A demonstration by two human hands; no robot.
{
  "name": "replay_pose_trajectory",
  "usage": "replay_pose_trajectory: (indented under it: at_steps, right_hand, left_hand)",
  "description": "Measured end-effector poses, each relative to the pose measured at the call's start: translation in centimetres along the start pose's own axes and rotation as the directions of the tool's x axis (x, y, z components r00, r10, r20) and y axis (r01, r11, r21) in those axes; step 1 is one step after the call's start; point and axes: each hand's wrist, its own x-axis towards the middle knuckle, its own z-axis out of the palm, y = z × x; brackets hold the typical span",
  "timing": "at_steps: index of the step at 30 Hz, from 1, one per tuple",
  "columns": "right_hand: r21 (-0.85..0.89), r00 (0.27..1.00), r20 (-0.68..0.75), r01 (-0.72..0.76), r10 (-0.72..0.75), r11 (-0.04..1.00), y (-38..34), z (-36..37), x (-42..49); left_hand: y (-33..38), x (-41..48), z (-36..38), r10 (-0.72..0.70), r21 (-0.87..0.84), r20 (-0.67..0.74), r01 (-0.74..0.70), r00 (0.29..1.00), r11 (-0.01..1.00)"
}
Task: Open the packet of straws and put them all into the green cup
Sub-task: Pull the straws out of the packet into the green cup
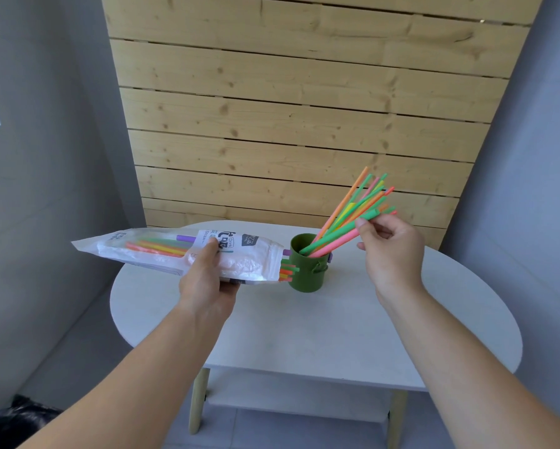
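My left hand (207,283) grips a white plastic straw packet (162,251) held level above the table, its open end pointing right. Several coloured straw ends (288,273) stick out of that open end, right beside the cup. The dark green cup (308,270) stands on the white table and holds several coloured straws (353,209) leaning up to the right. My right hand (392,251) pinches a green and a pink straw (340,234) whose lower ends are inside the cup. More straws remain visible inside the packet.
The small white oval table (304,328) has pale wooden legs and a lower shelf. A wooden slat panel (288,108) stands behind it between grey walls. A dark object (16,419) lies on the floor at bottom left.
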Motion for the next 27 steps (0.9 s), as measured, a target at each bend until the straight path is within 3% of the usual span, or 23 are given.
replay_pose_trajectory:
  at_steps: [12,17,19,22,24,27]
  right_hand:
    - [0.021,0.964,0.068,-0.258,0.256,0.966,2.1,1.4,-0.1]
    - [-0.079,0.943,0.029,-0.329,0.332,0.941,1.9,1.3,-0.5]
    - [-0.128,0.88,0.009,-0.469,0.474,0.874,1.8,1.6,-1.3]
    - [-0.103,0.715,0.18,-0.67,0.676,0.736,1.0,2.4,-3.4]
    - [0.035,0.63,0.335,-0.751,0.7,0.659,0.3,3.3,-4.5]
    - [0.294,0.587,0.478,-0.808,0.654,0.51,-0.8,4.3,-5.2]
  left_hand:
    - [0.1,0.2,-0.4,0.006,0.008,0.023,-0.007,1.0,1.0]
    - [0.1,0.1,-0.1,0.013,-0.001,0.045,-0.013,0.999,1.0]
    - [0.2,-0.1,0.0,0.021,-0.003,0.053,-0.02,0.998,1.0]
    - [0.5,-0.4,0.2,0.037,0.002,0.066,-0.038,0.997,0.999]
    - [0.7,-0.8,0.5,0.056,0.024,0.097,-0.059,0.994,0.998]
    - [0.8,-1.5,1.2,0.116,0.06,0.144,-0.125,0.983,0.99]
